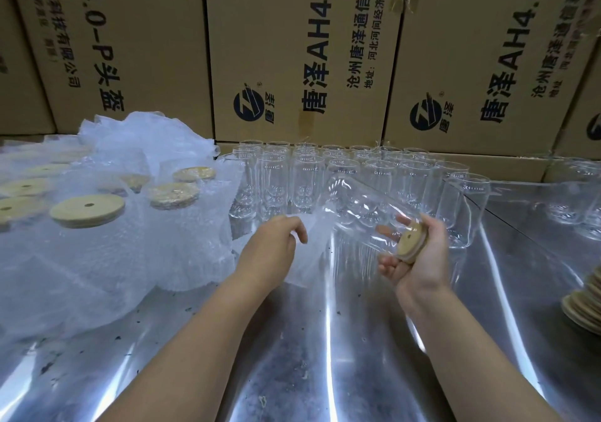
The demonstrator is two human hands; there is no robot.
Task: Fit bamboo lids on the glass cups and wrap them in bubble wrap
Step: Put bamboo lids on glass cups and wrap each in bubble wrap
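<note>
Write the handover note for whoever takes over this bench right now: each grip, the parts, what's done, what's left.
Left-hand grip: pinches the edge of the bubble wrap sheet.
Right-hand grip: holds a lidded cup by its lid end, tilted above the table, with the sheet loosely around it.
Done: wrapped cups stand on the left.
Left: finish this wrap; the bare cups in rows at the back need lids from the lid stack at the right edge.

Left hand [273, 242] pinched on bubble wrap [304, 270], right hand [422, 259] palm-up round lidded cup [364, 207].
</note>
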